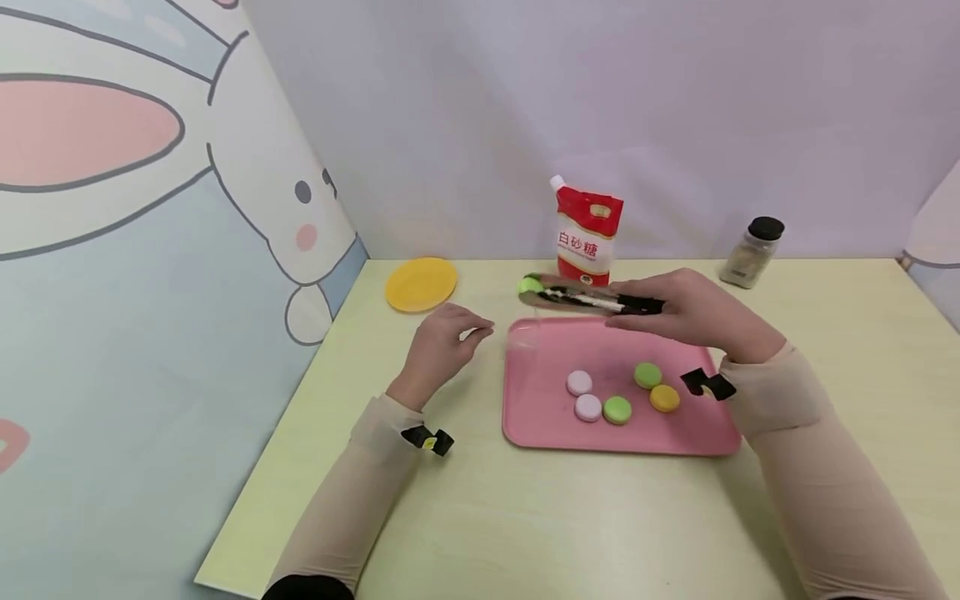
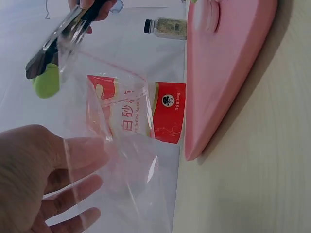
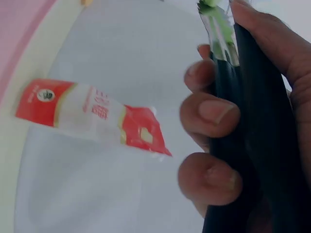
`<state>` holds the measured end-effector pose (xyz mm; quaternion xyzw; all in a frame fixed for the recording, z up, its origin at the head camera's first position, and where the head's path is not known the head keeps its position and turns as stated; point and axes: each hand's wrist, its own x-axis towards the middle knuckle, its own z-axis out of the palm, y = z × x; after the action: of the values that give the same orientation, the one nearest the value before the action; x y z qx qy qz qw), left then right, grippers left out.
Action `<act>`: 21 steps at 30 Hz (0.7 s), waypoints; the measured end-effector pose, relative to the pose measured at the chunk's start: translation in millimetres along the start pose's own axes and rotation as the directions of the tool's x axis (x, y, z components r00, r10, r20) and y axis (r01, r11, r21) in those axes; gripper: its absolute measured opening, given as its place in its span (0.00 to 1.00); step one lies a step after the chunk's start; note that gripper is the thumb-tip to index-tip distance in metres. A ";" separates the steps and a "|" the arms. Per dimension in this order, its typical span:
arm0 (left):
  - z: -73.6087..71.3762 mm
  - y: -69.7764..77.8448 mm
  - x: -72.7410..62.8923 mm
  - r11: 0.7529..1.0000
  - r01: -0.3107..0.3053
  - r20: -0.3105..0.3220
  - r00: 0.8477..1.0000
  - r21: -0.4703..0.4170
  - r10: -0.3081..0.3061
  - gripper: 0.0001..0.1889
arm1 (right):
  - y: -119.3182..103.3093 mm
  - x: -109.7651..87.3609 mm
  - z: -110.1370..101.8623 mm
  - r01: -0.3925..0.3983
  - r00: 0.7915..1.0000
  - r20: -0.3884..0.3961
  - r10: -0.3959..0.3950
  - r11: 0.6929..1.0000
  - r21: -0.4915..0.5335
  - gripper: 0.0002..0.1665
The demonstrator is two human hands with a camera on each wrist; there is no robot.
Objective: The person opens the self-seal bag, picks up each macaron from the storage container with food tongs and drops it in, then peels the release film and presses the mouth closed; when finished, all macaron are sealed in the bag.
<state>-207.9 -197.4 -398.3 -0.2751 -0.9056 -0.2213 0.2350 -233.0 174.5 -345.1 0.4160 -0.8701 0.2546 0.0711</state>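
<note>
My right hand grips black-handled tongs above the back of a pink tray. A green macaron is pinched at the tongs' tip. In the right wrist view my fingers curl round the dark handles. My left hand is left of the tray, thumb and forefinger together, holding a clear plastic bag by its edge. The left wrist view shows the macaron near the bag's upper end, beyond the film. On the tray lie two pale pink macarons, two green macarons and a yellow macaron.
Behind the tray stands a red and white sugar pouch with a white cap. A yellow plate lies at the back left. Toward the back right is a black-lidded jar. The table meets walls at the back and left.
</note>
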 end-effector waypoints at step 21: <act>-8.4 14.4 5.0 0.924 -0.076 -0.086 0.995 -0.375 0.046 0.05 | -34.9 35.3 49.4 0.077 0.975 0.217 -0.044 0.986 -0.148 0.27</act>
<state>-200.4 -189.1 -384.9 -0.3346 -0.8275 -0.3944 0.2186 -224.8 107.1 -362.4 0.4604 -0.8768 0.1379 0.0174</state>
